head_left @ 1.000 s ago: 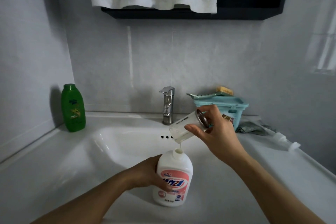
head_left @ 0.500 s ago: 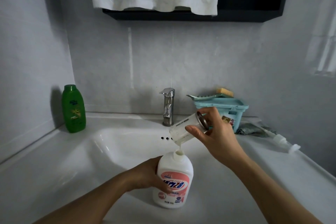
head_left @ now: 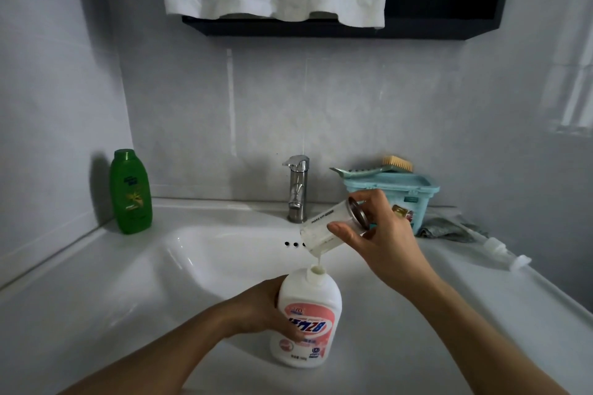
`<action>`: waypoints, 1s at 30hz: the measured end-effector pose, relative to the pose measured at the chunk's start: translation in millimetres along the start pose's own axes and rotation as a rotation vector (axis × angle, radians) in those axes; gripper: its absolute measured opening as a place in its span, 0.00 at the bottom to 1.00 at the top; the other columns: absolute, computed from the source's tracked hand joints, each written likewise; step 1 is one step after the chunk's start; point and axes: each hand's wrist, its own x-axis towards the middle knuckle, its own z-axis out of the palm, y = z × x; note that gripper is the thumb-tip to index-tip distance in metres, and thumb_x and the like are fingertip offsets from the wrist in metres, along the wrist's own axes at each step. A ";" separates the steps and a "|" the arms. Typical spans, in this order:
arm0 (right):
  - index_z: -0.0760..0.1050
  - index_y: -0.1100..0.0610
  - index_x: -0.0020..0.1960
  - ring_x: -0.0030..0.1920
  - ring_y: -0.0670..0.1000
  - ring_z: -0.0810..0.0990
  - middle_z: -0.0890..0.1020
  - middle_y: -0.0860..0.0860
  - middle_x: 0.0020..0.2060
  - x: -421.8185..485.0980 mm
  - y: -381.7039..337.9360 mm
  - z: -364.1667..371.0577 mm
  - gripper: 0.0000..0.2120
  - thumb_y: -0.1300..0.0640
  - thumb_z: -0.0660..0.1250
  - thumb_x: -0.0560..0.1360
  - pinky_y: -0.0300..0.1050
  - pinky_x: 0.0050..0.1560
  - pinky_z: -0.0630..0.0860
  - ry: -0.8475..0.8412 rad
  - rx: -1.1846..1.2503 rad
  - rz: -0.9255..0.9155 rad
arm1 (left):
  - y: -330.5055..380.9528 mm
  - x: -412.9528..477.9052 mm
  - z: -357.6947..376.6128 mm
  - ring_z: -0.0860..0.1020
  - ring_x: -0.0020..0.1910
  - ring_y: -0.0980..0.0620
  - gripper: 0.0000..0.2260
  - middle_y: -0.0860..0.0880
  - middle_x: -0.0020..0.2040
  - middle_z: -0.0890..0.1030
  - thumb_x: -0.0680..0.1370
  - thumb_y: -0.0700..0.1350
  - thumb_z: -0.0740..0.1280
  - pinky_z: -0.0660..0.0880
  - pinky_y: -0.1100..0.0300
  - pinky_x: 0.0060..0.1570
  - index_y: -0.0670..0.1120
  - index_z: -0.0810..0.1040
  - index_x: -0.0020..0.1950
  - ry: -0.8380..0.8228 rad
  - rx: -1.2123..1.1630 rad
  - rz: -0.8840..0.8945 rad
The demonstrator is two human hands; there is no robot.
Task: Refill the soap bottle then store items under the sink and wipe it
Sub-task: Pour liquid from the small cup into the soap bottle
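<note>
While soap runs, the step in hand is the refill, first of three, with nothing stored or wiped yet by the look of it. The bottle stands upright on the front rim of the sink, on the person's side of the bowl. Its long axis is vertical, open neck pointing straight up, label toward the camera. The left hand steadies it, fingers curled round its left side, thumb across the label. The right hand pinches a clear jar between thumb and fingers, near the base end. The jar is tilted, its long axis running from upper right to lower left. Its mouth points down-left just above the neck without touching, and a thin white thread of soap bridges the gap. The jar looks nearly drained, though the level is hard to read. Next move, as a judgement: hold tilt and line-up until the thread breaks — the neck is narrow, so drift of either hand puts soap on the bottle's shoulder — then right the jar and set it down. The pump lies on its side on the counter at right, well apart from the bottle, and would need refitting before anything goes under the sink. The cloth beside the basket looks like the wiper.
</note>
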 end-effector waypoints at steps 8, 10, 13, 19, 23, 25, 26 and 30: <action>0.62 0.46 0.54 0.47 0.42 0.74 0.74 0.43 0.48 -0.3 -1.7 -1.0 0.22 0.40 0.66 0.65 0.18 0.39 0.67 -0.004 0.004 0.012 | -0.5 0.0 0.3 0.80 0.55 0.59 0.29 0.56 0.56 0.83 0.66 0.37 0.77 0.77 0.65 0.51 0.56 0.74 0.63 0.010 0.004 0.005; 0.62 0.46 0.53 0.46 0.42 0.73 0.74 0.43 0.48 -0.3 -1.4 -0.9 0.22 0.42 0.68 0.66 0.18 0.39 0.66 0.003 0.009 0.008 | -0.3 -0.2 0.5 0.80 0.55 0.60 0.29 0.56 0.55 0.83 0.66 0.37 0.77 0.77 0.66 0.51 0.56 0.74 0.63 0.008 0.003 0.003; 0.62 0.46 0.53 0.45 0.40 0.73 0.74 0.43 0.48 -0.3 -1.2 -0.7 0.22 0.42 0.68 0.66 0.17 0.39 0.66 0.007 0.010 0.005 | -0.2 -0.7 0.8 0.80 0.55 0.60 0.29 0.56 0.56 0.83 0.66 0.37 0.77 0.77 0.68 0.49 0.56 0.74 0.63 0.003 -0.001 0.001; 0.62 0.45 0.53 0.46 0.43 0.74 0.75 0.44 0.49 0.0 -1.7 -0.2 0.22 0.40 0.66 0.64 0.18 0.39 0.67 0.003 0.019 0.008 | -0.3 0.4 0.4 0.80 0.54 0.60 0.30 0.56 0.56 0.83 0.66 0.37 0.77 0.77 0.68 0.49 0.55 0.73 0.63 0.002 -0.004 -0.008; 0.63 0.45 0.53 0.45 0.41 0.75 0.76 0.44 0.48 0.1 -0.4 -0.1 0.23 0.39 0.66 0.64 0.20 0.40 0.68 0.003 0.015 0.005 | -1.4 0.7 0.5 0.80 0.56 0.58 0.30 0.55 0.56 0.83 0.66 0.37 0.77 0.77 0.60 0.56 0.55 0.74 0.64 0.007 -0.003 -0.001; 0.63 0.45 0.53 0.44 0.38 0.74 0.75 0.43 0.47 0.1 -0.1 0.2 0.23 0.39 0.66 0.64 0.20 0.41 0.69 0.001 0.016 0.004 | -1.5 0.6 0.4 0.80 0.56 0.58 0.29 0.55 0.55 0.83 0.66 0.37 0.77 0.77 0.61 0.55 0.55 0.74 0.63 0.005 -0.005 0.004; 0.63 0.45 0.53 0.43 0.37 0.74 0.75 0.42 0.47 0.1 -0.1 0.3 0.23 0.39 0.66 0.64 0.21 0.41 0.69 0.001 0.016 0.001 | -1.8 0.9 0.3 0.80 0.55 0.59 0.29 0.55 0.55 0.83 0.66 0.37 0.77 0.77 0.63 0.54 0.56 0.74 0.62 0.004 -0.006 0.007; 0.63 0.45 0.53 0.44 0.34 0.73 0.74 0.41 0.45 0.2 0.3 0.2 0.22 0.40 0.67 0.64 0.21 0.42 0.69 0.010 0.024 0.002 | -3.1 1.3 0.6 0.80 0.55 0.58 0.29 0.54 0.56 0.83 0.66 0.35 0.77 0.77 0.66 0.51 0.54 0.74 0.62 0.007 -0.015 0.023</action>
